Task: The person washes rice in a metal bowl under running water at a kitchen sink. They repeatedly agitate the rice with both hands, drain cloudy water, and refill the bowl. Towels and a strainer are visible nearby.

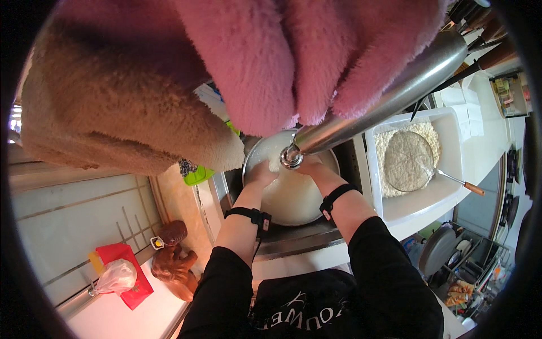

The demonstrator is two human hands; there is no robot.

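Note:
A large round metal bowl of cloudy whitish water stands in a dark sink below a metal faucet. My left hand reaches into the bowl at its left side, partly in the cloudy water. On the right, my right hand is also in the bowl, partly behind the faucet. The fingers of both hands are hidden, so I cannot tell what they hold. Right of the sink, a white plastic tub holds pale grains, and a round wire strainer with a wooden handle lies on them.
Pink and brown fluffy cloths hang over the far side, near a thick metal tube. A green object is left of the sink. Brown figurine and red item are lower left. A dish rack stands lower right.

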